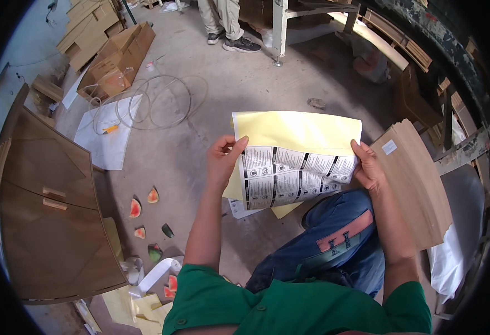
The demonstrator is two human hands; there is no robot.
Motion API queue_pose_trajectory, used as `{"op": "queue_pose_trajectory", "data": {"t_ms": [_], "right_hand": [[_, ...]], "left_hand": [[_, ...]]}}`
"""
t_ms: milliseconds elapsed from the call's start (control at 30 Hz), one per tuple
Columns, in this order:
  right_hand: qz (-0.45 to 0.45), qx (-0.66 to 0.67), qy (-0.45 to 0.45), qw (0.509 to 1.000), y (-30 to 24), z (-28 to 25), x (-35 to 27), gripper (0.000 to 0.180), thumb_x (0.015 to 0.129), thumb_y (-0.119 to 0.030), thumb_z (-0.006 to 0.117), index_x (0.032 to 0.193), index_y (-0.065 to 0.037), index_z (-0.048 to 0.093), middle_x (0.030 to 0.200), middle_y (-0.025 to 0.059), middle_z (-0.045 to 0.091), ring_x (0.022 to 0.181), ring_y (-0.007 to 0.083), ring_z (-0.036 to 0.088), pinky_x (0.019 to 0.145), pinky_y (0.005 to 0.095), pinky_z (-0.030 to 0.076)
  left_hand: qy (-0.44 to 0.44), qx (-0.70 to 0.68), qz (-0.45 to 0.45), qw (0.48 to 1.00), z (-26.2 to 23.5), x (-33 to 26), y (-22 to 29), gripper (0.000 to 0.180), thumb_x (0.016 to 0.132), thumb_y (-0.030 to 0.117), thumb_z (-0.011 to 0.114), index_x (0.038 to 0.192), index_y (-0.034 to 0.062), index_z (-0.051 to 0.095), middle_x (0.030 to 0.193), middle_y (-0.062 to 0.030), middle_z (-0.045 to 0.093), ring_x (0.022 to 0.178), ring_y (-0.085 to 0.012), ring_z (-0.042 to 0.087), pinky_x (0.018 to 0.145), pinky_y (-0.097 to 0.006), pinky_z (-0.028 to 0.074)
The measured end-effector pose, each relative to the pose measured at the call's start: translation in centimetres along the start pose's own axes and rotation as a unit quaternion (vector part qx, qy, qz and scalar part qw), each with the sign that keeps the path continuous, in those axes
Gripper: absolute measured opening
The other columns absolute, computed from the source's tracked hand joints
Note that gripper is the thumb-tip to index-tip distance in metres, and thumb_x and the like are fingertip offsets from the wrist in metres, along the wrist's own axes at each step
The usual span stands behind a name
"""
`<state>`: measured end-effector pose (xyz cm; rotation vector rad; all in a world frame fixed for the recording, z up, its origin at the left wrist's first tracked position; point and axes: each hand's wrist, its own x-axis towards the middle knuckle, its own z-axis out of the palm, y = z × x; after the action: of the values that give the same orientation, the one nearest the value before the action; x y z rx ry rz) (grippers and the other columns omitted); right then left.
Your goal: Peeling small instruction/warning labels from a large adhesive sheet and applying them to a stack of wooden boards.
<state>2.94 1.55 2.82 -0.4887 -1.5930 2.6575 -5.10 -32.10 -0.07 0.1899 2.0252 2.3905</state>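
Your fingers pinch both side edges of the printed sheet — left hand and right hand — held above your knee, a yellow sheet behind it. Farther out, watermelon rinds litter the floor — beyond them, looped wire.

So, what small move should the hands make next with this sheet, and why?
Probably peel further: the left hand pinches the printed sticker sheet at its edge, the right hand grips the other side, and the yellow backing already shows above.
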Motion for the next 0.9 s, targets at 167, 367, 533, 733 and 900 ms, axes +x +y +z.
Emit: {"op": "queue_pose_trajectory", "data": {"t_ms": [167,367,533,733,900], "right_hand": [[0.0,-0.015,0.016,1.0,0.5,-0.6,-0.2,0.019,0.088,-0.019,0.061,0.1,-0.003,0.065,0.093,0.0054,0.068,0.081,0.0112,0.064,0.073,0.0256,0.052],[-0.024,-0.047,0.041,0.998,0.4,-0.2,-1.0,0.018,0.087,-0.018,0.063,0.096,-0.002,0.065,0.087,0.0058,0.068,0.073,0.0113,0.064,0.069,0.0243,0.051],[-0.019,-0.002,0.084,0.996,1.0,-3.8,1.1,0.017,0.086,-0.014,0.063,0.097,-0.001,0.063,0.088,0.0079,0.067,0.077,0.0143,0.064,0.07,0.0272,0.053],[-0.042,0.021,0.151,0.987,0.3,-2.7,1.1,0.021,0.085,-0.008,0.062,0.106,-0.002,0.057,0.094,0.011,0.064,0.08,0.0199,0.064,0.069,0.0325,0.054],[-0.047,-0.021,0.167,0.985,1.7,-4.4,2.0,0.025,0.084,-0.003,0.062,0.108,-0.008,0.056,0.088,0.0124,0.064,0.074,0.0222,0.065,0.058,0.0366,0.055]], "left_hand": [[-0.046,-0.039,-0.05,0.997,0.8,-0.8,0.9,0.025,0.089,0.026,0.061,0.089,0.0007,0.067,0.075,-0.0008,0.064,0.062,-0.0049,0.054,0.055,-0.019,0.042],[0.004,-0.104,-0.123,0.987,1.3,-1.0,2.2,0.03,0.09,0.025,0.061,0.095,-0.0039,0.065,0.079,-0.0046,0.066,0.067,-0.0071,0.059,0.061,-0.02,0.046],[-0.006,-0.053,-0.055,0.997,3.6,-1.8,3.1,0.029,0.085,0.011,0.065,0.109,-0.0054,0.061,0.088,-0.0079,0.067,0.075,-0.0099,0.061,0.069,-0.021,0.048],[-0.159,0.075,-0.002,0.984,3.3,-2.5,4.7,0.036,0.079,-0.001,0.068,0.114,0.0019,0.061,0.1,-0.0068,0.065,0.088,-0.0104,0.06,0.075,-0.023,0.049],[-0.18,0.21,0.033,0.96,3.1,-3.3,5.8,0.031,0.081,0.006,0.067,0.111,0.0022,0.063,0.102,-0.0071,0.066,0.088,-0.0091,0.06,0.077,-0.023,0.048]]}}
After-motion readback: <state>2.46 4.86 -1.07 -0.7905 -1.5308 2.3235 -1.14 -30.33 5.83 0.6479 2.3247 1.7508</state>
